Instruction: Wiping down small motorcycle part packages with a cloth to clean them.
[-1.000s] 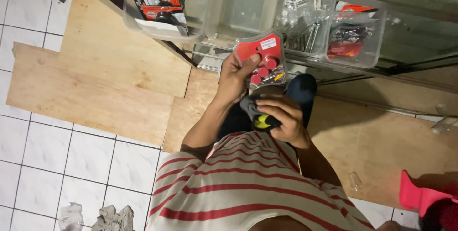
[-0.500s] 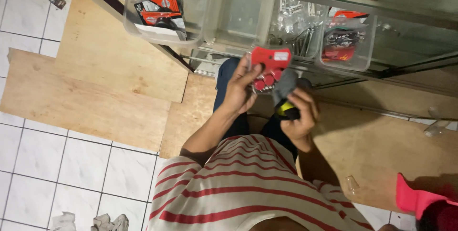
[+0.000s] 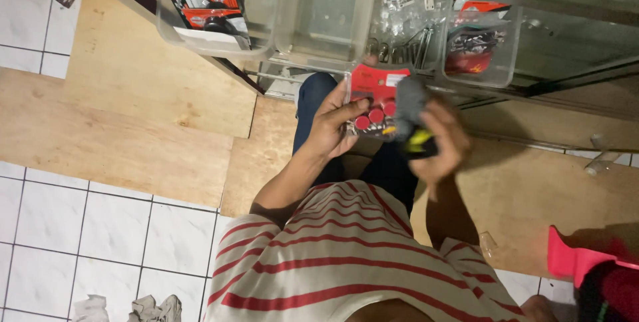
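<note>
1. Between my hands, in front of my chest, my left hand [image 3: 333,126] pinches a clear blister pack [image 3: 374,99] with a red card back, thumb across its front and fingers curled behind.
2. Three small red round pieces show through the pack's plastic, just beside my thumb tip.
3. My right hand [image 3: 436,139] is closed around a dark grey tool [image 3: 413,112] with a yellow patch; the picture is blurred here, so I cannot tell what kind of tool it is.
4. That tool's upper end touches or overlaps the pack's right edge; I cannot tell which.
5. Below both hands are my dark trousers and my red-and-white striped shirt [image 3: 346,262].
6. Just above the pack stands a row of clear bins [image 3: 319,22] on a shelf: the left one holds red and black packets, the middle one looks bare, the right ones hold bagged metal parts and a red packet.
7. Under me lies a wooden board [image 3: 133,122], with white tiles [image 3: 86,229] to the left.
8. Something pink [image 3: 572,262] sits at the lower right.
</note>
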